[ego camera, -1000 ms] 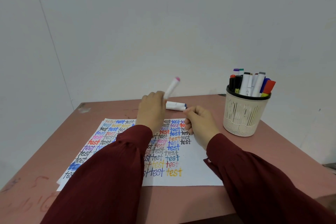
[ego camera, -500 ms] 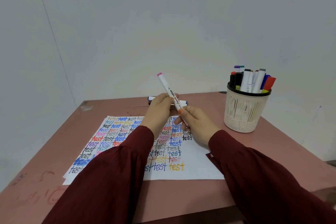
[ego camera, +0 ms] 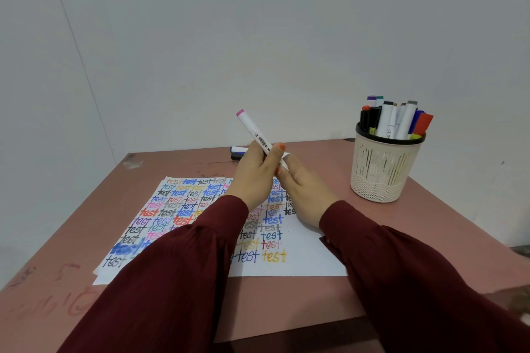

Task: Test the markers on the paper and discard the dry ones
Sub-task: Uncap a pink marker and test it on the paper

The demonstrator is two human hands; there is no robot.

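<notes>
Marker point(ego camera: 253, 128), pink-capped, pinched by left grip point(ego camera: 252, 178) and right grip point(ego camera: 304, 189) over paper point(ego camera: 304, 262) reading "test".

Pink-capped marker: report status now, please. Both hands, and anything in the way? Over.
Left hand grips pink-capped marker mid-barrel, tilted, above paper. Right hand pinches its lower end. Nothing in the way; marker cup stands apart, right.

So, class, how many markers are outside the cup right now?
2 for sure: the pink-capped marker gripped by left hand and right hand, and a white marker lying on the table behind them, partly hidden; another may lie beside it.
</notes>
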